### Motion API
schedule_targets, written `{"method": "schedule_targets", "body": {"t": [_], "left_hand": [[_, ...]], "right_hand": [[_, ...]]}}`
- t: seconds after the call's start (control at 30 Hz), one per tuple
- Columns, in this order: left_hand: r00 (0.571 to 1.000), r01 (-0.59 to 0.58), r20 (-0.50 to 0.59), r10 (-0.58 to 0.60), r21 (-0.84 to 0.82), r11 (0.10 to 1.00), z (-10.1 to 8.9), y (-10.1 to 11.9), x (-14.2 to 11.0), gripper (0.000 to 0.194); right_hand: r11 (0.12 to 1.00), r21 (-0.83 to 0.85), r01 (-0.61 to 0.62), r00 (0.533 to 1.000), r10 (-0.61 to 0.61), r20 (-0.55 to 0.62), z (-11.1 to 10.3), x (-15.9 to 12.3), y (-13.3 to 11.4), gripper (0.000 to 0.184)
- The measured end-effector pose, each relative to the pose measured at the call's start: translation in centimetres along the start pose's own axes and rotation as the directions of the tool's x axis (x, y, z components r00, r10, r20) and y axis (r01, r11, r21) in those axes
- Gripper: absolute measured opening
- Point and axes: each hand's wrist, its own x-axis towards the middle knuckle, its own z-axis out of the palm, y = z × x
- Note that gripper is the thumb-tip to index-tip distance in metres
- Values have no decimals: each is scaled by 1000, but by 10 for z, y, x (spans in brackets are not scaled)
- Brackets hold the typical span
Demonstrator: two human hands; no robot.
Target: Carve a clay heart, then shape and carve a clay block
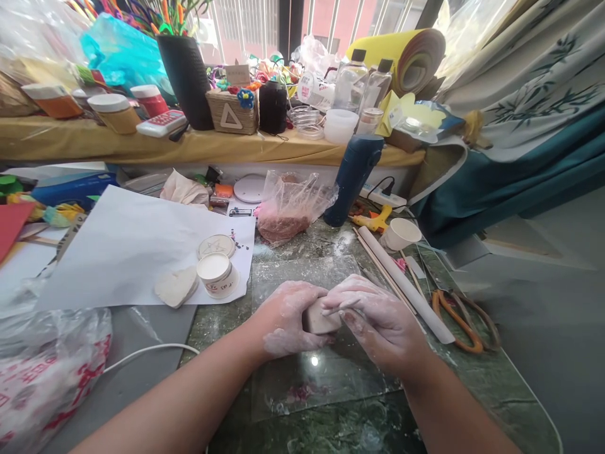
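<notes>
A pale grey-white lump of clay (pixel 321 316) sits in my left hand (pixel 289 315), whose fingers and thumb wrap round its left side. My right hand (pixel 375 315) is closed in a pinch at the lump's right edge. Something thin and pale seems to lie between its fingertips, too small to make out. White powder coats both hands. They are above a clear sheet (pixel 278 384) on the green marbled table (pixel 222 403). Left of them, a white tub (pixel 217 275) stands by a heart-shaped pale piece (pixel 176 287) and a round disc with a star (pixel 216 246).
A white roller (pixel 406 287), thin wooden sticks (pixel 385 271), orange-handled scissors (pixel 460 321) and a paper cup (pixel 401 234) lie at the right. Behind stand a dark blue bottle (pixel 352 180) and a bag of brown material (pixel 286 217). White paper (pixel 127 252) covers the left.
</notes>
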Motion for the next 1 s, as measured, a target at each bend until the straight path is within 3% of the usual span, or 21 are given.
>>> {"method": "schedule_targets", "body": {"t": [0.2, 0.27, 0.33, 0.43, 0.5, 0.67, 0.73, 0.8, 0.9, 1.0], "left_hand": [[1000, 18, 16, -18, -14, 1000, -3, 3, -2, 53], [1000, 24, 20, -24, -8, 1000, -3, 3, -2, 51], [1000, 15, 7, -15, -1, 1000, -2, 3, -2, 47], [1000, -3, -3, 3, 3, 1000, -2, 2, -2, 47], [1000, -5, 3, 5, -8, 1000, -2, 2, -2, 49], [1000, 14, 3, -14, -21, 1000, -5, 3, -2, 48], [1000, 15, 17, -15, -15, 1000, -5, 3, -1, 45], [1000, 0, 28, 0, -12, 1000, -5, 3, -1, 44], [1000, -15, 13, 16, -10, 1000, -3, 1, -1, 48], [1000, -2, -4, 2, -12, 1000, -2, -1, -2, 51]], "right_hand": [[989, 111, -99, 982, 115, -149, 10, 1, 5, 10], [982, 136, -133, 967, 159, -199, 13, 1, 6, 10], [981, 125, -147, 973, 166, -159, 11, 1, 5, 7], [992, 61, -109, 994, 108, 7, 1, 2, 3, 21], [997, 33, -75, 996, 73, 57, -4, 3, 4, 23], [995, -7, -99, 994, 98, -52, 1, 5, 8, 7], [990, -32, -138, 986, 135, -99, 4, 5, 8, 11], [987, -52, -150, 987, 147, -67, 3, 5, 7, 10], [996, -32, -83, 993, 85, 77, -2, 4, 6, 16], [999, 3, -50, 997, 50, 65, 0, 4, 8, 14]]}}
